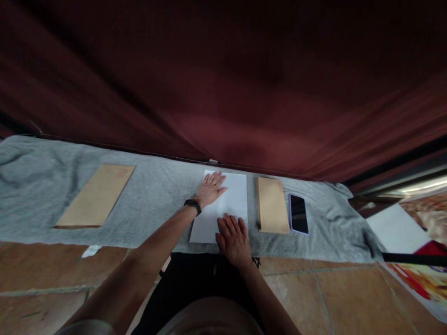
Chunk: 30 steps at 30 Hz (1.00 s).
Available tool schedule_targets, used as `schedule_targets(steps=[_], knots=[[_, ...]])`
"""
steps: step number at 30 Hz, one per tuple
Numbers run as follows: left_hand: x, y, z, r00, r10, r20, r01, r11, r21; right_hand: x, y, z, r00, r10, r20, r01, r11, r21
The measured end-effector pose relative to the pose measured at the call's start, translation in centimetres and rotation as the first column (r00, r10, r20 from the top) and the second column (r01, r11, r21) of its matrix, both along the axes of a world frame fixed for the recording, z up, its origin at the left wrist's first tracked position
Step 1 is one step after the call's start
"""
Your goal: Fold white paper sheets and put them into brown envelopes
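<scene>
White paper (228,202) lies flat on the grey cloth in front of me; whether it is one sheet or a stack I cannot tell. My left hand (210,188), with a dark band on its wrist, rests on the paper's upper left part, fingers spread. Lower down, my right hand (233,237) lies flat on the paper's near right corner, fingers stretched forward. Neither hand holds anything. Just right of the paper sits a stack of brown envelopes (273,205). Another brown envelope (96,196) lies well to the left.
A phone (299,214) lies right of the envelope stack. The grey cloth (160,186) covers a long narrow surface, with a dark red curtain (223,93) behind it. Tiled floor (289,298) shows in front. A white sheet (398,228) and a colourful bag (422,284) are at far right.
</scene>
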<state>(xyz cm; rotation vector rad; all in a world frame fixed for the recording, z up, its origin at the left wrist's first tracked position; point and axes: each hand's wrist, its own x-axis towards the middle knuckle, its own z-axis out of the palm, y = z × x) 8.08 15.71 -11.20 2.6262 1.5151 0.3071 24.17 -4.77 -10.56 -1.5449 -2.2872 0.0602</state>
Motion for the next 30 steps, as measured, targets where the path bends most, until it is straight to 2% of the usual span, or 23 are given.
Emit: schedule_targets(steps=[4, 9, 18, 30], knots=[[0.1, -0.8, -0.4, 1.0, 0.002, 0.002, -0.002, 1.0, 0.016, 0.1, 0.0, -0.2, 1.0, -0.007, -0.005, 0.007, 1.0, 0.005], [-0.2, -3.5, -0.9, 1.0, -0.029, -0.002, 0.029, 0.999, 0.042, 0.2, -0.1, -0.5, 1.0, -0.001, -0.011, 0.001, 1.0, 0.019], [-0.7, -7.3, 0.2, 0.996, -0.083, -0.024, 0.084, 0.996, 0.023, 0.0, -0.1, 0.0, 1.0, -0.006, -0.015, 0.005, 0.998, -0.065], [-2.1, -12.2, 0.8, 0.988, -0.152, -0.015, 0.153, 0.987, 0.039, -0.1, 0.1, 0.5, 1.0, -0.011, 0.0, 0.011, 0.997, -0.081]])
